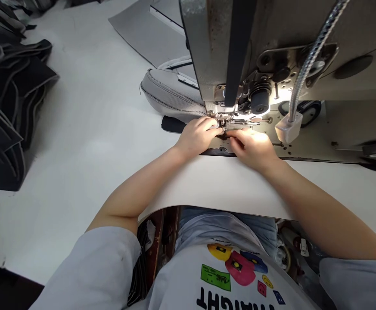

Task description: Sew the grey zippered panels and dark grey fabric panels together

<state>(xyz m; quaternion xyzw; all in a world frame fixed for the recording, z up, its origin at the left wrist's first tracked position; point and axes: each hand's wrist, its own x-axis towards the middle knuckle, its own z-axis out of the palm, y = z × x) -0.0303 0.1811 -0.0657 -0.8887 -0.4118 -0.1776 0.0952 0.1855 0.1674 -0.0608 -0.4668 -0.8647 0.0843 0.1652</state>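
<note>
My left hand [197, 137] is at the sewing machine's needle area, its fingers bent together over the work just left of the presser foot [222, 124]. A dark rolled piece of fabric [172, 124] comes out from under that hand to the left. Behind it a grey sewn fabric piece [171, 92], with a stitched rounded edge, reaches under the machine head. My right hand [255, 147] is on the right side of the foot, thumb and fingers pinched close to the needle. What lies between those fingertips is hidden or too small to make out.
The sewing machine [287, 30] rises over both hands, with a lamp on a braided flexible neck [289, 127]. Stacked dark fabric pieces [10, 107] lie at the left of the white table [87, 142]. Dark-handled scissors [309, 113] lie behind the lamp. The table edge curves around my body.
</note>
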